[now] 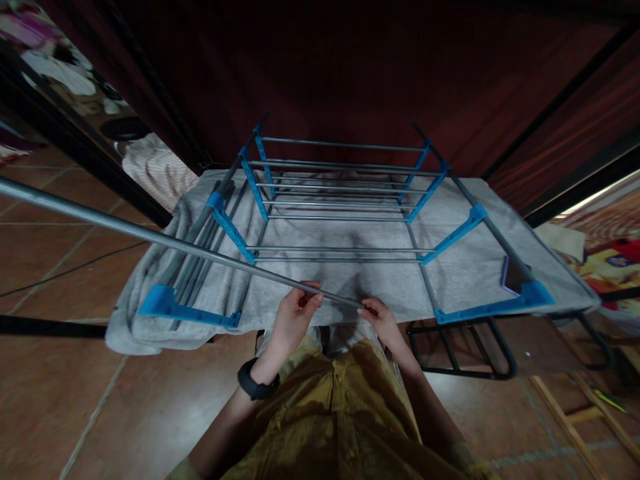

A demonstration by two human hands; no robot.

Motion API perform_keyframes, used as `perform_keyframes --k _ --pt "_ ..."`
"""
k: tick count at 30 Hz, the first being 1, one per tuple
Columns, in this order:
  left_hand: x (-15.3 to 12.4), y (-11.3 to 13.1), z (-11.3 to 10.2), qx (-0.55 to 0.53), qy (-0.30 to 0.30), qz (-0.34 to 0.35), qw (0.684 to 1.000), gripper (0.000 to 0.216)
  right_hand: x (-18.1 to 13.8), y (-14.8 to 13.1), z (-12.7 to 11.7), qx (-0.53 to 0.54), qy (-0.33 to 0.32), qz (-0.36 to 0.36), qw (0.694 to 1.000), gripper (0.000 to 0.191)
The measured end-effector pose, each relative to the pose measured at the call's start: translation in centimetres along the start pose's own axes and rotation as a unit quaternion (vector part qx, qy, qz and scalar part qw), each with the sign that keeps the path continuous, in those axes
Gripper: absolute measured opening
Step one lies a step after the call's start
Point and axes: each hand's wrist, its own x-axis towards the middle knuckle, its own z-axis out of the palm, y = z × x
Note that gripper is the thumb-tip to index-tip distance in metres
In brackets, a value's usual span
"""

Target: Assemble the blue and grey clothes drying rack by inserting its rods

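A long grey metal tube [165, 239] slants from the far left edge down to my two hands. My left hand [294, 319] pinches it a little short of its near end. At that end, the fingertips of my right hand [382, 321] are closed on the tube. Beyond my hands stands a partly built rack of grey rods [345, 203] and blue plastic brackets [453, 238]. One blue bracket [187, 312] sits at the front left, another [495, 308] at the front right. The held tube passes above the rack's left side.
A grey cloth [330, 283] covers the table under the rack. Several loose tubes [203, 257] lie on its left side. A phone-like object [510, 276] rests at the right. Below the right edge is a black metal frame [460, 350]. A dark red curtain [345, 73] hangs behind.
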Motion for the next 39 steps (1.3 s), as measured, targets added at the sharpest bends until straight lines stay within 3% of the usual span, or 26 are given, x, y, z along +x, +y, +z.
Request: perform_keyframes --k 5,15,28,39 --pt "0.0 -0.4 0.0 0.027 0.007 0.011 1.0 0.029 -0.4 -0.9 0.3 -0.018 -0.026 0.01 0.999 0.039" --pt "-0.8 -1.1 1.2 -0.017 -0.034 0.008 0.999 0.027 -1.2 -2.6 1.5 -0.008 -0.143 0.003 0.99 0.029" --pt "-1.5 -1.3 1.7 -0.03 -0.048 -0.021 0.998 0.03 -2.6 -3.1 3.5 0.046 -0.176 0.016 0.983 0.039" --pt "-1.5 -1.8 1.9 0.002 -0.055 -0.006 0.998 0.026 -2.8 -3.8 3.8 0.074 -0.171 0.008 0.983 0.029"
